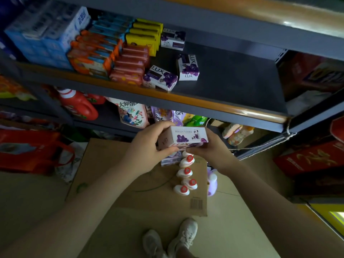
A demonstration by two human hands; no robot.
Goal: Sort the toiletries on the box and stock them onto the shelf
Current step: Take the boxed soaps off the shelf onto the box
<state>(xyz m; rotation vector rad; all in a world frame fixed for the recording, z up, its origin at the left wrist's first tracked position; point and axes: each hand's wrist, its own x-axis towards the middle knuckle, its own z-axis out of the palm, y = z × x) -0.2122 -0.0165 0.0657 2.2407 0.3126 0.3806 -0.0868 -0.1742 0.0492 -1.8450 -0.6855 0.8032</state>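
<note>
grey metal shelf with orange edging; cardboard box on tan floor

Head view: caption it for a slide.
Both hands hold a soap box below the shelf.

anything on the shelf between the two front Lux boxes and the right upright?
Nothing: in the head view, the dark shelf board is bare from the upright white-and-purple Lux soap box to the grey slotted upright.

"LUX" reads on three purple-flowered soap boxes at upper centre; "LUX" shows partly on the held box; "Comfort" shows in fragments on a purple pouch mid-frame.
</note>
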